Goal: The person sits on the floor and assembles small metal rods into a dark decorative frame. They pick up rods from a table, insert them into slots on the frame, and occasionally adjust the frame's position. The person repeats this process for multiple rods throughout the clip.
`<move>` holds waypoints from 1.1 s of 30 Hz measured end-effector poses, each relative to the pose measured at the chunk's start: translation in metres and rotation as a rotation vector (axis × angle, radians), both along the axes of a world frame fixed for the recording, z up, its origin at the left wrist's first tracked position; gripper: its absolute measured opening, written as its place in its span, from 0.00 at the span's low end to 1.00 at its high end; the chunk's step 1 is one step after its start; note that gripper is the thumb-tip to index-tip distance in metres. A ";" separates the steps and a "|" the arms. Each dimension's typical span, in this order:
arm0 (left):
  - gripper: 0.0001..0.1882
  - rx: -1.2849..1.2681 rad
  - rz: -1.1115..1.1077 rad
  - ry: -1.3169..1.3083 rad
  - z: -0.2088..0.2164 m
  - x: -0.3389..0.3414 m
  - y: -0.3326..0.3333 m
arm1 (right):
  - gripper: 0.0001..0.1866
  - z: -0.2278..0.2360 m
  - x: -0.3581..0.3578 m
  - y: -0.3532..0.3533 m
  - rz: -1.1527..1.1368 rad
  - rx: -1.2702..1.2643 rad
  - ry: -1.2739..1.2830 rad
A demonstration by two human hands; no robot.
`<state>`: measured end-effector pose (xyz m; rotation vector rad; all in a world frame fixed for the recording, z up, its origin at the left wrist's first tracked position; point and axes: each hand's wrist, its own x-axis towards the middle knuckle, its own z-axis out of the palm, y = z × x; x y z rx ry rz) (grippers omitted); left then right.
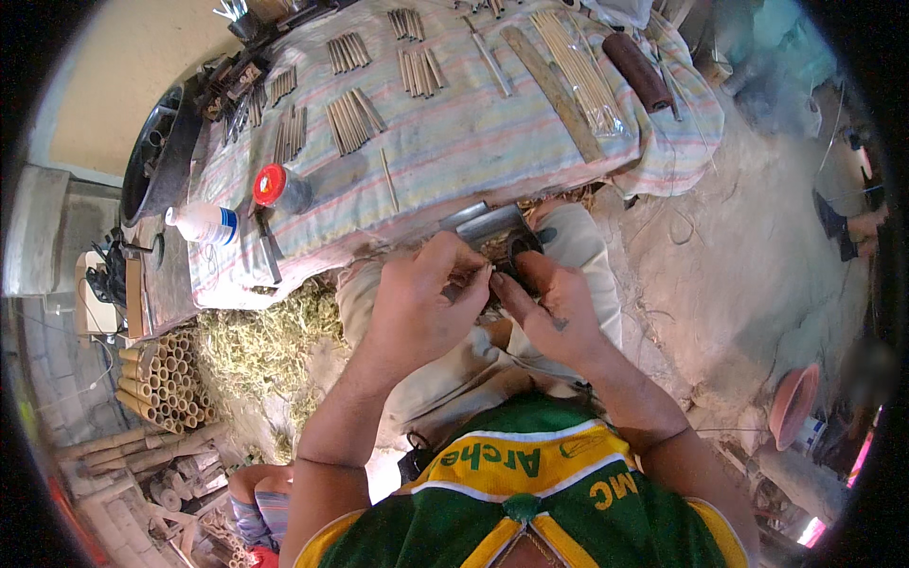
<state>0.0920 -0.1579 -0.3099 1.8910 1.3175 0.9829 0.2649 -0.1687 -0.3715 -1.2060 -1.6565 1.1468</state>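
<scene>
Over my lap, both hands meet close together at the near edge of the cloth-covered table. My left hand [426,298] is closed in a pinch, its fingertips at a tiny pale bit [491,270]; what else they hold is hidden. My right hand [559,308] curls its fingers and thumb at the near end of a short, wide, dark grey tube [494,225] with a hollow end. A second grey rod-like piece [464,216] lies alongside the tube. A thin pale stick [389,180] rests on the cloth just beyond my left hand.
Across the striped cloth [445,137] lie bundles of short sticks [354,121], a knife [266,248], a red-lidded jar [282,187], a white bottle [202,224], a flat wooden strip [549,90] and a brown roller [636,71]. Cut bamboo tubes [163,383] are stacked at left beside shavings [270,346].
</scene>
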 end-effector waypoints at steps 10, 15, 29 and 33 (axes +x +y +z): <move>0.07 -0.031 -0.005 0.006 -0.006 -0.005 -0.001 | 0.07 -0.001 -0.007 -0.003 -0.049 -0.140 0.094; 0.08 0.355 -0.069 0.213 -0.022 0.003 -0.015 | 0.03 -0.004 -0.009 -0.003 0.002 -0.093 0.252; 0.13 0.058 0.634 0.058 -0.079 -0.108 0.085 | 0.13 0.000 -0.015 -0.002 -0.007 -0.208 0.084; 0.13 0.249 0.759 0.304 -0.092 -0.148 0.075 | 0.12 -0.006 -0.006 -0.002 -0.026 -0.257 0.153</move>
